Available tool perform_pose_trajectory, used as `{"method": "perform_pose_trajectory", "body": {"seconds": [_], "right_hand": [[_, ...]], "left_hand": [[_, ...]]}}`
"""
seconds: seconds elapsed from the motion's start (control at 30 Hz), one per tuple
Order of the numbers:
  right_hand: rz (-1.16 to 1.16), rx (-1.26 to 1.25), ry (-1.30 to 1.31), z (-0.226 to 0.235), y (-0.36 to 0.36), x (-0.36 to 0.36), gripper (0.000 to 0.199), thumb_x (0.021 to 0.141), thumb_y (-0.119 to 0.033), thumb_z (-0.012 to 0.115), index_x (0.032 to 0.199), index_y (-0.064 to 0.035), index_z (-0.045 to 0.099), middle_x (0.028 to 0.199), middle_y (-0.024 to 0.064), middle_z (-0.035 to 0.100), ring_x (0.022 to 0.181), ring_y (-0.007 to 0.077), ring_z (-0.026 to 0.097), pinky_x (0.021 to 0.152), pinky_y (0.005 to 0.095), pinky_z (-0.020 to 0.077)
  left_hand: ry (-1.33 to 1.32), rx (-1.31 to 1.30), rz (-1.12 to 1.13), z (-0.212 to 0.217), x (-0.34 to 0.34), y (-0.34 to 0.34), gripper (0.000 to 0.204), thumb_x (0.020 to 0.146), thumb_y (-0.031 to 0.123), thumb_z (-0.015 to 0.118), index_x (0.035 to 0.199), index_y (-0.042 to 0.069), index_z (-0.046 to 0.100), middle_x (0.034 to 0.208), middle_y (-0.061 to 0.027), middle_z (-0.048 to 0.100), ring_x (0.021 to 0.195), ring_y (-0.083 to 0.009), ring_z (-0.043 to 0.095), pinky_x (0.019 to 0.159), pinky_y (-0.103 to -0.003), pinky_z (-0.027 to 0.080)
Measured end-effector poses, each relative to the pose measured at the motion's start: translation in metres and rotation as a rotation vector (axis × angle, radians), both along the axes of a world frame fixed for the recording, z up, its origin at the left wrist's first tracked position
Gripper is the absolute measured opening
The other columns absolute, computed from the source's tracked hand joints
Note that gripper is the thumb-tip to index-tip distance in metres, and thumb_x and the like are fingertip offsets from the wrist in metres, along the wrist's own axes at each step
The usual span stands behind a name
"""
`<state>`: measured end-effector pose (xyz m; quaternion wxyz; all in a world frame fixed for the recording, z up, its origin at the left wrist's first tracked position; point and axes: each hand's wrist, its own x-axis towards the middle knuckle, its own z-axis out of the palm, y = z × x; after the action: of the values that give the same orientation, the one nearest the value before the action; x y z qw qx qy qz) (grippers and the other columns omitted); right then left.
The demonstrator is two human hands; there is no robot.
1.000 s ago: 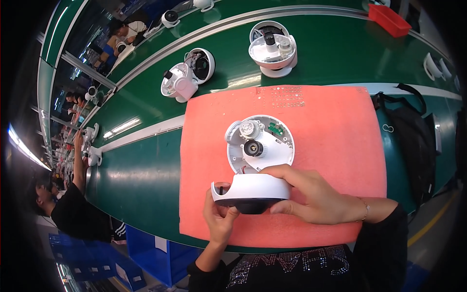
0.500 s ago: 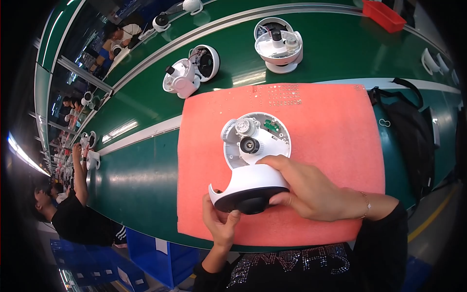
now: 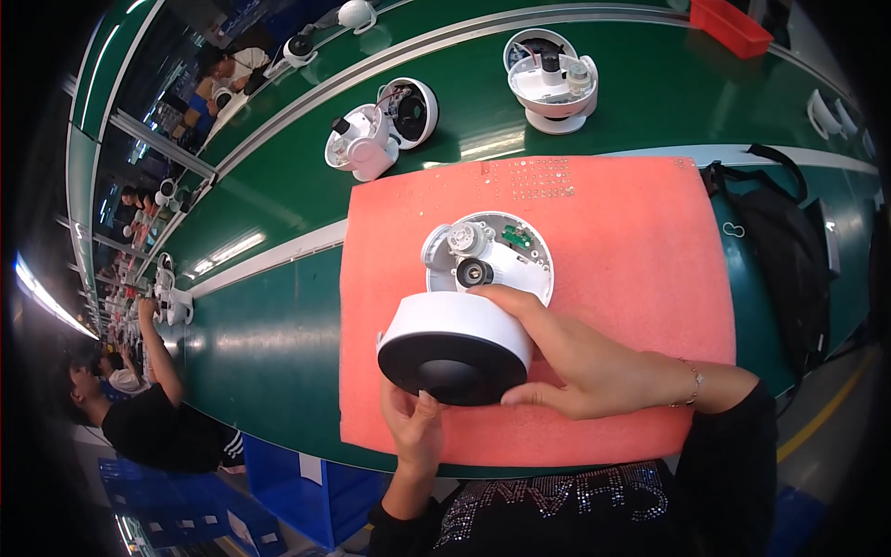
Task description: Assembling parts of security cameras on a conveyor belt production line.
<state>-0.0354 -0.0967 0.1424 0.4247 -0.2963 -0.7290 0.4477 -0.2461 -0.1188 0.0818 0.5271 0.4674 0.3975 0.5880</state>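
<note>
Cover [image 3: 455, 345] has tipped, showing more black face [image 3: 453, 369]. Left hand [image 3: 414, 434], half-curled, holds its lower edge; right hand [image 3: 587, 364], thumb and fingers wide, grips its right side. Base [image 3: 512, 254] lies just beyond both hands, on the mat [image 3: 640, 246].

Round white cover [image 3: 457, 318] with black face [image 3: 450, 362]: held tilted, face to the near side. White housing [image 3: 522, 276]: lies open on mat [image 3: 640, 237] just beyond, partly hidden, lens [image 3: 474, 272] and green board [image 3: 516, 236] exposed
</note>
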Motion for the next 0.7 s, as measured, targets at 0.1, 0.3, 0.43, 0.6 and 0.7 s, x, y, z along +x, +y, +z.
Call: {"method": "perform_pose_trajectory", "body": {"seconds": [0.1, 0.3, 0.43, 0.6, 0.7], "right_hand": [[0.028, -0.088, -0.075, 0.003, 0.000, -0.004, 0.073, 0.072, -0.002, 0.065, 0.130, -0.0018, 0.021, 0.117, 0.0241, 0.045, 0.105, 0.0372, 0.051, 0.083, 0.0385, 0.0462], [-0.024, -0.137, -0.026, 0.019, -0.003, -0.012, 0.067, 0.071, 0.003, 0.060, 0.127, -0.0043, 0.023, 0.099, 0.0272, 0.053, 0.086, 0.0428, 0.057, 0.070, 0.0424, 0.0487], [0.089, -0.319, -0.185, 0.043, 0.030, 0.001, 0.069, 0.073, -0.005, 0.065, 0.130, -0.0049, 0.025, 0.112, 0.0136, 0.051, 0.097, 0.0198, 0.056, 0.080, 0.0321, 0.0482], [-0.021, -0.467, -0.227, 0.047, 0.068, -0.010, 0.039, 0.081, -0.024, 0.063, 0.110, -0.0023, 0.048, 0.087, 0.0071, 0.061, 0.077, 0.0094, 0.058, 0.060, 0.0214, 0.0474], [-0.053, -0.330, -0.333, 0.039, 0.078, -0.022, 0.034, 0.083, -0.025, 0.061, 0.107, -0.0029, 0.050, 0.079, 0.0041, 0.061, 0.068, 0.0065, 0.057, 0.052, 0.0191, 0.0443]], "left_hand": [[0.009, -0.003, 0.001, -0.001, -0.008, 0.001, 0.062, 0.076, 0.022, 0.068, 0.122, -0.004, 0.035, 0.114, -0.0115, 0.048, 0.105, -0.0208, 0.048, 0.092, -0.033, 0.035], [0.167, 0.167, -0.074, 0.017, -0.024, 0.006, 0.054, 0.074, 0.013, 0.067, 0.118, -0.004, 0.040, 0.109, -0.0119, 0.051, 0.100, -0.0174, 0.050, 0.085, -0.030, 0.041], [0.348, -0.043, -0.251, 0.055, -0.028, 0.030, 0.033, 0.074, 0.006, 0.067, 0.102, -0.005, 0.054, 0.082, -0.0036, 0.060, 0.071, -0.0055, 0.055, 0.062, -0.017, 0.044], [0.456, -0.173, -0.259, 0.055, -0.036, 0.060, 0.024, 0.075, 0.019, 0.070, 0.081, -0.003, 0.063, 0.059, 0.0007, 0.058, 0.054, -0.0010, 0.049, 0.049, -0.017, 0.037], [0.495, -0.239, -0.308, 0.045, -0.043, 0.064, 0.031, 0.075, 0.027, 0.069, 0.072, -0.003, 0.061, 0.054, -0.0001, 0.055, 0.051, -0.0022, 0.047, 0.046, -0.017, 0.036]]}}
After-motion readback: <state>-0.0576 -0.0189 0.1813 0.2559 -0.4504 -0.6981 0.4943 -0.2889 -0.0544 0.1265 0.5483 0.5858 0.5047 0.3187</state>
